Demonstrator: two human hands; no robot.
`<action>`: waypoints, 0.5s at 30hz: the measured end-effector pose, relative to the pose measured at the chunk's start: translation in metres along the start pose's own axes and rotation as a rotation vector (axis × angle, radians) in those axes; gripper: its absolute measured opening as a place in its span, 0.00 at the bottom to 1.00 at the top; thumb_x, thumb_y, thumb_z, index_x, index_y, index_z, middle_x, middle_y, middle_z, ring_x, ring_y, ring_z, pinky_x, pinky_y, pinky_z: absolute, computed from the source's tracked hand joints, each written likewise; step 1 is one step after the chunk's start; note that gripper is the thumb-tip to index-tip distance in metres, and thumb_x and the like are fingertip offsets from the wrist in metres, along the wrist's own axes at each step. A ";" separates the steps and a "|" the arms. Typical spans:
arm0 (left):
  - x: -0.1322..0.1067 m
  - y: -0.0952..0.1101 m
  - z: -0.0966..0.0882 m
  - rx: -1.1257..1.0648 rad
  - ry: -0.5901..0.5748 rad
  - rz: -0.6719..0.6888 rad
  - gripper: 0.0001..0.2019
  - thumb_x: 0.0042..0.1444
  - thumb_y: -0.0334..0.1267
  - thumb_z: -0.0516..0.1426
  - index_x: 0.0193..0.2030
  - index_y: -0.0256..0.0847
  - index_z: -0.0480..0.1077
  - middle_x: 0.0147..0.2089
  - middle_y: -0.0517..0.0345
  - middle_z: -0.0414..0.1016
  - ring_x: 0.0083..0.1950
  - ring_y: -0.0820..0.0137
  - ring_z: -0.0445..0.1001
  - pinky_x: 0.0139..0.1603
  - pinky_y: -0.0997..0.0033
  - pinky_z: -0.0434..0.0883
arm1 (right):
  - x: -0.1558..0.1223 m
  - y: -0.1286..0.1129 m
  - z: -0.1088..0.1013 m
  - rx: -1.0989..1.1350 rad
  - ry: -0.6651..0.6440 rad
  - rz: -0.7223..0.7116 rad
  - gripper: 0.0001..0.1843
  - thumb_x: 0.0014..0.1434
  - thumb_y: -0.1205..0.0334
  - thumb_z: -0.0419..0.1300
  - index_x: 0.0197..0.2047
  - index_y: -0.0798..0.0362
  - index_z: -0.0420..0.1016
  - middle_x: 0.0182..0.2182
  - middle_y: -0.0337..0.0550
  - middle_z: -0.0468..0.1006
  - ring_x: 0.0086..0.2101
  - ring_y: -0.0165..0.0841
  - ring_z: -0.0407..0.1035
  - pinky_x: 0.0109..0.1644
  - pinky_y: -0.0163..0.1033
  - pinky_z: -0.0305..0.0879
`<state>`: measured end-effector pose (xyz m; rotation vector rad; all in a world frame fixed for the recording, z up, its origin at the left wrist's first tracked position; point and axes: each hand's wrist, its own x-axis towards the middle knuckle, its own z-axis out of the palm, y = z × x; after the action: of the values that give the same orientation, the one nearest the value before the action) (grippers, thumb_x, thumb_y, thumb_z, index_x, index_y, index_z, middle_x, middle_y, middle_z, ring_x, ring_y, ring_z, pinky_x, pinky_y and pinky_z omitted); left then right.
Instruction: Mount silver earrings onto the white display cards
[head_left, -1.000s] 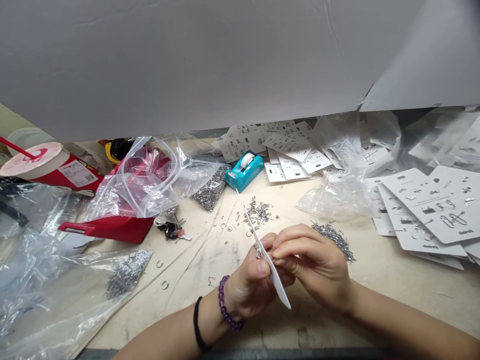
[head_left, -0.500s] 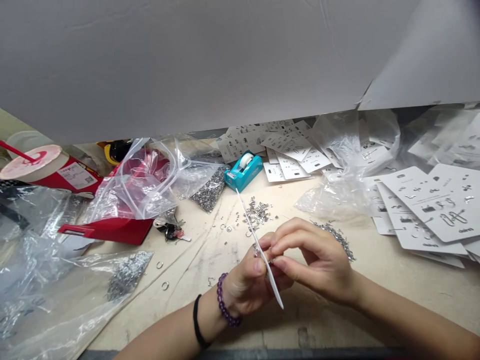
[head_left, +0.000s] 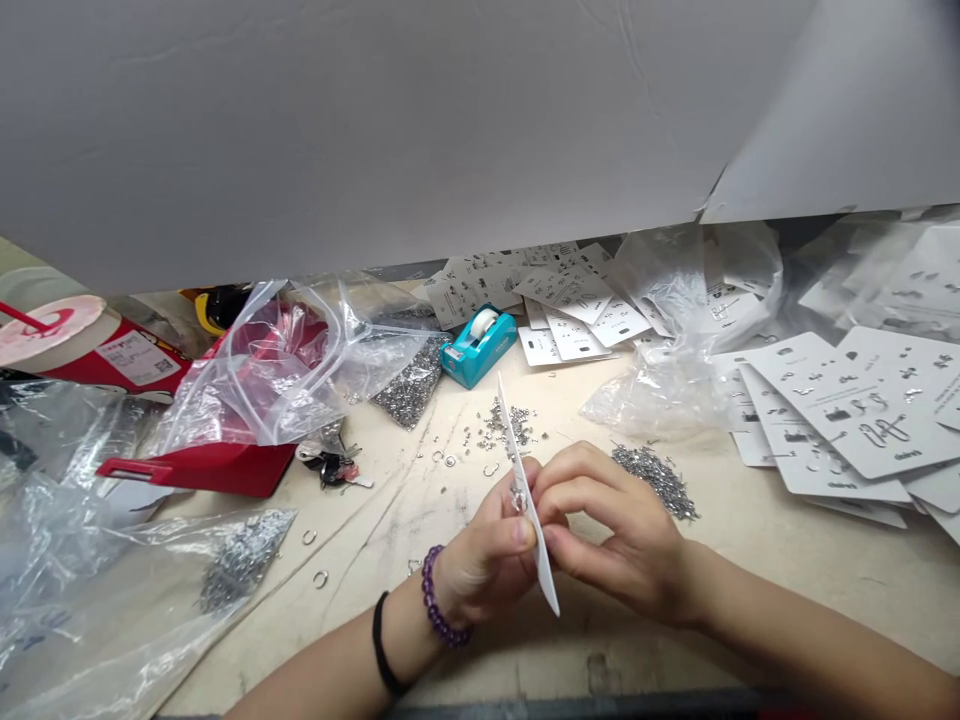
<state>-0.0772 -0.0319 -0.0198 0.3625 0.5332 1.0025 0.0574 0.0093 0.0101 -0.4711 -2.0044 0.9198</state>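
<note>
As the head camera shows, the left hand (head_left: 480, 565) pinches a white card (head_left: 541, 555) upright between thumb and fingers, the right hand (head_left: 622, 535) pressing fingertips at its edge; steady pressure suits, with loose metal rings (head_left: 510, 425) just beyond the fingers.

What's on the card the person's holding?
A small silver piece shows on the white card by the left hand; its other face is turned away, hiding anything there.

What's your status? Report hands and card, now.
Left hand and right hand pinching white card edge-on. Small silver piece at its edge. Pile of silver parts beside right hand, not touching.
</note>
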 end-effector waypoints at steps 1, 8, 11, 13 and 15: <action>0.001 0.001 0.000 -0.001 0.003 0.015 0.21 0.36 0.41 0.66 0.35 0.38 0.63 0.32 0.60 0.63 0.35 0.74 0.65 0.36 0.76 0.66 | 0.001 -0.001 -0.001 0.008 -0.006 0.018 0.06 0.53 0.73 0.56 0.34 0.54 0.68 0.33 0.43 0.70 0.36 0.30 0.66 0.39 0.36 0.67; 0.006 0.028 0.006 0.168 0.158 0.138 0.18 0.41 0.33 0.65 0.39 0.40 0.64 0.32 0.62 0.66 0.30 0.79 0.66 0.31 0.81 0.67 | 0.016 0.007 -0.039 -0.001 -0.124 0.399 0.05 0.58 0.66 0.53 0.35 0.52 0.70 0.34 0.40 0.73 0.37 0.29 0.67 0.41 0.36 0.65; 0.008 0.041 0.004 0.264 0.248 0.156 0.19 0.43 0.36 0.64 0.41 0.40 0.63 0.37 0.59 0.68 0.32 0.76 0.69 0.30 0.79 0.71 | 0.020 0.014 -0.065 -0.239 -0.276 0.544 0.10 0.60 0.61 0.50 0.35 0.52 0.72 0.34 0.40 0.74 0.35 0.30 0.68 0.36 0.35 0.64; 0.009 0.047 0.003 0.332 0.278 0.172 0.20 0.46 0.38 0.62 0.45 0.40 0.62 0.41 0.55 0.69 0.34 0.72 0.71 0.28 0.77 0.73 | 0.019 0.016 -0.075 -0.433 -0.421 0.590 0.12 0.59 0.61 0.50 0.33 0.51 0.73 0.31 0.40 0.75 0.32 0.31 0.68 0.33 0.35 0.62; 0.010 0.049 0.002 0.392 0.288 0.204 0.20 0.48 0.37 0.61 0.47 0.41 0.60 0.45 0.53 0.69 0.36 0.70 0.71 0.28 0.74 0.74 | 0.016 0.017 -0.078 -0.625 -0.519 0.630 0.13 0.59 0.63 0.50 0.30 0.51 0.74 0.29 0.40 0.75 0.29 0.31 0.68 0.29 0.35 0.59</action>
<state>-0.1061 0.0008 0.0045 0.6351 0.9741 1.1546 0.1123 0.0642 0.0341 -1.3856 -2.6874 0.8033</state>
